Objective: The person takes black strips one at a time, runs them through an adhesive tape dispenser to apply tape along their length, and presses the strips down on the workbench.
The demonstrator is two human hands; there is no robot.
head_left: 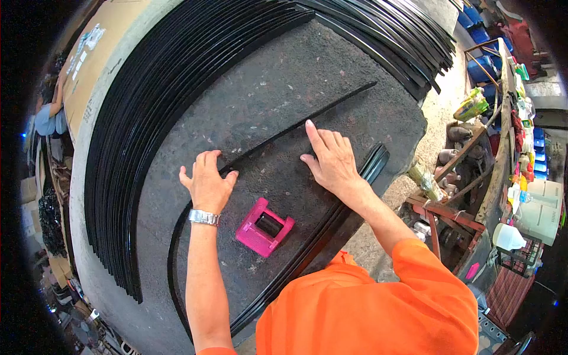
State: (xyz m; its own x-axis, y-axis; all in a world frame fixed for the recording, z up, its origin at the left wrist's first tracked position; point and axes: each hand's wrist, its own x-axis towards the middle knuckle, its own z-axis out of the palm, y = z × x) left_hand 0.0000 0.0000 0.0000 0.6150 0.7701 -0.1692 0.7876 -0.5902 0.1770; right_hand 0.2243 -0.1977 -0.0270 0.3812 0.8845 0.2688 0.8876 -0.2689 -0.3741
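Observation:
A long thin black strip (278,135) lies across the dark worktable (248,106), bending down toward the lower left. My left hand (208,180), with a metal watch on the wrist, is over the strip with fingers and thumb spread, thumb near its edge. Farther right, my right hand (332,157) has its index finger stretched to the strip and its thumb apart. Between my forearms sits a pink tool (264,228) with a dark roller-like part in its opening. A bundle of black strips (296,269) lies along the edge nearest my body.
Many black strips (127,130) are lined up along the far left side, and more (384,35) at the top right. Another person's arm (57,100) rests by a cardboard sheet (106,35). A cluttered rack (497,148) stands at the right.

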